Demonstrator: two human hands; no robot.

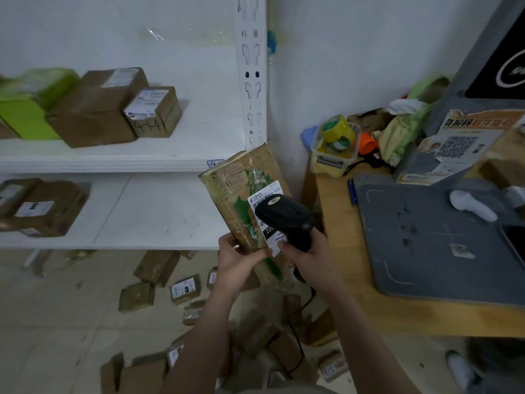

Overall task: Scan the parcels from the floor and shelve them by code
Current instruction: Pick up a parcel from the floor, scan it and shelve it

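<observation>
The left hand grips the lower end of the parcel, raised at centre frame, while the right hand, at its 3 o'clock, grasps the scanner, whose head seemingly covers the label, so a misread or wrong shelf code may result.

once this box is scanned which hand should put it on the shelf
Left, probably. The left hand grips the parcel at its lower end, and the shelf lies on that side. The right hand is wrapped round the scanner.
</observation>
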